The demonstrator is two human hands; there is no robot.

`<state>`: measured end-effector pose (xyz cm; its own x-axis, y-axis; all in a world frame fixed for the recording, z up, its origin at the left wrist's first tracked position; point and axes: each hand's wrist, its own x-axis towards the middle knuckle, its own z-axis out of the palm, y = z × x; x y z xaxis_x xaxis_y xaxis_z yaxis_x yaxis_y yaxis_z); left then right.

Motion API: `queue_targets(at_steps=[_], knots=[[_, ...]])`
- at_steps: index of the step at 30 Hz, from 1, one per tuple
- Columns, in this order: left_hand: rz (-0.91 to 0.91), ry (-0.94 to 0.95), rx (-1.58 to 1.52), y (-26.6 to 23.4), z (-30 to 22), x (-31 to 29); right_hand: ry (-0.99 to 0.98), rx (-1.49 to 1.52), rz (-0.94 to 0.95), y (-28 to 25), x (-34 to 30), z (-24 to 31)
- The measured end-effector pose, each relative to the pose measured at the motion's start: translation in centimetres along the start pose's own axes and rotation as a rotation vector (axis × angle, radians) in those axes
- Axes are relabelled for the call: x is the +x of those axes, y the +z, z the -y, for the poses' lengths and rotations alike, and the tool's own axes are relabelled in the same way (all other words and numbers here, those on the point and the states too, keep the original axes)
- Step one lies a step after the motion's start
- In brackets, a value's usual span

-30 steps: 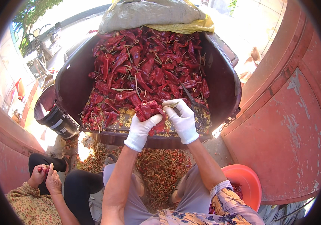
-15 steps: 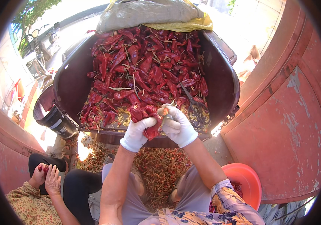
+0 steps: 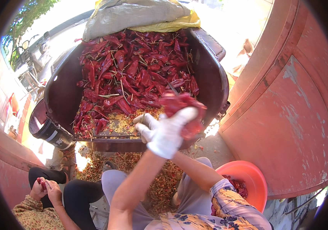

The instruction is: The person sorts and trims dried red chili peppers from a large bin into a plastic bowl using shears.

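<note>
My left hand [image 3: 168, 134], in a white glove, is closed around a bunch of dried red chili peppers [image 3: 185, 115], blurred by motion. It crosses over my right wrist. My right hand [image 3: 145, 125], also gloved, is partly hidden behind the left; its fingers pinch what looks like a thin pepper stem [image 3: 143, 118] above the cart's front edge. Beyond both hands, a heap of red chili peppers [image 3: 129, 73] fills the dark maroon cart bed [image 3: 60, 86]. Loose yellow seeds [image 3: 123, 122] lie at its near side. The held peppers mostly cover the scissors, leaving a sliver showing.
An orange-red basin [image 3: 254, 180] with peppers stands by my right leg. Stems litter the ground [image 3: 160, 184] between my feet. A black bucket [image 3: 54, 132] is left of the cart. At lower left, a co-worker's hands [image 3: 49, 191] hold a red pepper. A red metal panel [image 3: 279, 122] rises at right.
My left hand has swung right with the peppers, crossing over my right arm. My right hand has moved left and slightly down. The whole view has shifted, the cart sitting further left.
</note>
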<state>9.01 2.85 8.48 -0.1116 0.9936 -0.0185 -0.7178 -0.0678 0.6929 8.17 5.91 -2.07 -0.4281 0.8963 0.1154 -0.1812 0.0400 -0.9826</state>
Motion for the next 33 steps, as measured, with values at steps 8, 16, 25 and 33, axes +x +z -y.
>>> queue_targets(at_steps=[8, 16, 25, 33], knots=[[0.963, -0.067, 1.035, 8.9, 13.9, -6.5, -0.044, -0.227, 0.54, 1.6, -3.2, 1.8], [0.427, 0.299, 0.72, -0.9, 2.3, -2.1, -0.591, -0.589, -0.214, -6.7, 1.7, 2.5], [-0.52, 0.286, 0.188, -14.5, -1.5, 3.0, -0.491, -0.603, -0.343, -9.3, 4.6, 2.1], [-0.43, 0.222, 0.227, -14.8, -1.0, 3.2, -0.318, -1.162, -0.249, -5.8, 6.6, 0.4]])
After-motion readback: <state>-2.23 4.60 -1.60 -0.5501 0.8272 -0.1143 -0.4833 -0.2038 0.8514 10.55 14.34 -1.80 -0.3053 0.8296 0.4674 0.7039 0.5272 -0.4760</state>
